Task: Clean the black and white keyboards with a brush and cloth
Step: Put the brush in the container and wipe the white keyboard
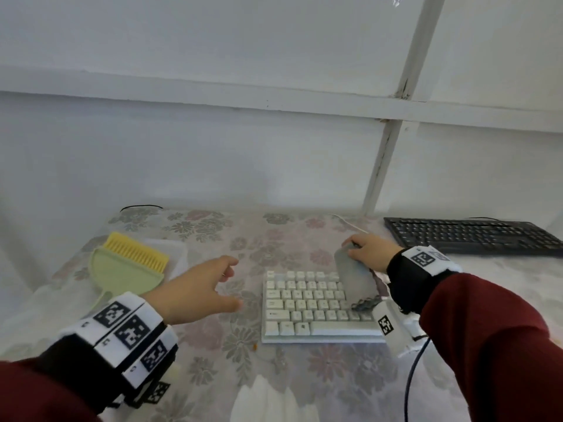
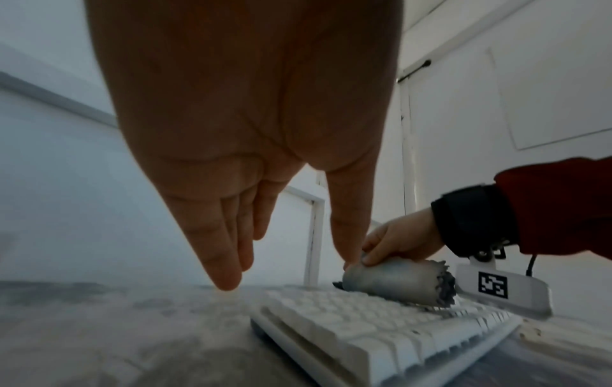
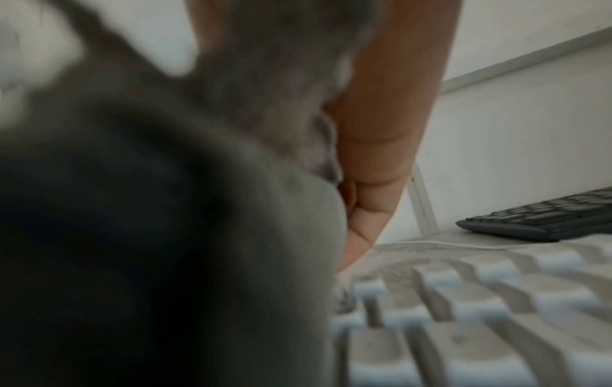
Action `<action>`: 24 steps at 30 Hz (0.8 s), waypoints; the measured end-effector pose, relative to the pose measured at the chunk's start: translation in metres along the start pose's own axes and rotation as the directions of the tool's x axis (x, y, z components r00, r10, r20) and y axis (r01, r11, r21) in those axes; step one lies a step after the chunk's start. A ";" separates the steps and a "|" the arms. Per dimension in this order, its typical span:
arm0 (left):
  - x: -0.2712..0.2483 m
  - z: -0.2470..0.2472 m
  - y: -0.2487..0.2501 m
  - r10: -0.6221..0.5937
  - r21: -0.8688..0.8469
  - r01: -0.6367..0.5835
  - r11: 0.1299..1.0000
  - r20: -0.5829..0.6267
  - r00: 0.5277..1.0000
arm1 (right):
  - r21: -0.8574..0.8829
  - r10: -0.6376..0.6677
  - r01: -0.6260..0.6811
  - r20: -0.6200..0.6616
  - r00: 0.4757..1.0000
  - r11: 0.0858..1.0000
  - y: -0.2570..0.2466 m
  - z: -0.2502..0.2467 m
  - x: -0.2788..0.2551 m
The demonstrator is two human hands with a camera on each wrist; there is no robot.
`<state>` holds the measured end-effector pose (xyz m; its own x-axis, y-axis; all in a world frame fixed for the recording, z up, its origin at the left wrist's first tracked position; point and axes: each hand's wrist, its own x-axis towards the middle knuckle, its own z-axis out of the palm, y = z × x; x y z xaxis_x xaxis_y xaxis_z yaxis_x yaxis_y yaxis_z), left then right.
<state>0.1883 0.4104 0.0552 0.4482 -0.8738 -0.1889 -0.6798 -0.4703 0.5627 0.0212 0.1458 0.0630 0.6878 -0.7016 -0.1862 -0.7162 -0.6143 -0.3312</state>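
Seemingly midway, the right hand [image 1: 370, 252] clutched the grey cloth [image 1: 350, 277] on the white keyboard [image 1: 304, 306], the left hand [image 1: 198, 287] hovered slack-fingered and empty, and the black keyboard [image 1: 469, 236] and brush [image 1: 135, 257] lay unattended.

I count two keyboards: one white keyboard [image 1: 316, 303] in front of me and one black keyboard [image 1: 475, 236] to my right. There is one yellow brush [image 1: 137, 254], one green dustpan [image 1: 122, 275], and one grey cloth [image 1: 350, 275].
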 end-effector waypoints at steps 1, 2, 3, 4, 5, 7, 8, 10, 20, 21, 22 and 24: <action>0.005 0.009 0.007 -0.031 0.004 0.030 1.000 0.026 0.999 | 0.000 -0.010 0.010 0.016 1.000 1.000 0.006 0.001 0.001; 0.010 0.016 0.014 -0.046 0.001 0.046 0.999 0.047 0.998 | -0.008 -0.017 0.017 0.033 0.999 1.000 0.011 0.002 0.002; 0.014 0.023 0.020 -0.064 0.003 0.064 0.998 0.065 0.996 | -0.023 -0.026 0.027 0.047 0.999 0.999 0.015 0.004 0.004; 0.016 0.029 0.028 -0.072 0.014 0.071 0.997 0.079 0.994 | -0.052 -0.030 0.033 0.056 0.998 0.998 0.018 0.005 0.005; 0.020 0.034 0.033 -0.092 0.028 0.090 0.996 0.094 0.991 | -0.088 -0.037 0.042 0.055 0.998 0.995 0.021 0.007 0.005; 0.023 0.043 0.042 -0.101 0.039 0.097 0.995 0.117 0.988 | -0.161 -0.063 0.064 0.016 0.998 0.985 0.026 0.012 0.007; 0.023 0.046 0.046 -0.098 0.044 0.092 0.995 0.137 0.986 | -0.194 -0.085 0.079 -0.022 0.996 0.978 0.027 0.014 0.007; 0.024 0.052 0.048 -0.114 0.054 0.107 0.993 0.168 0.979 | -0.265 -0.160 0.127 -0.104 0.982 0.956 0.029 0.017 0.006; 0.031 0.076 0.059 -0.253 0.207 0.233 0.950 0.072 0.965 | -0.399 -0.226 0.287 0.194 0.955 0.871 0.029 0.024 -0.004; 0.033 0.076 0.060 -0.254 0.197 0.236 0.952 0.070 0.965 | -0.397 -0.243 0.300 0.189 0.951 0.867 0.029 0.023 -0.003; 0.033 0.076 0.060 -0.246 0.194 0.229 0.954 0.071 0.967 | -0.382 -0.258 0.311 0.184 0.948 0.870 0.029 0.023 -0.002; 0.035 0.076 0.060 -0.235 0.200 0.216 0.956 0.079 0.969 | -0.342 -0.267 0.315 0.181 0.947 0.885 0.028 0.020 0.002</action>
<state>0.1194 0.3426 0.0214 0.5483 -0.7456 -0.3788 -0.6692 -0.6628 0.3359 0.0045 0.1346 0.0345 0.8634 -0.4350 -0.2555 -0.4580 -0.8883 -0.0352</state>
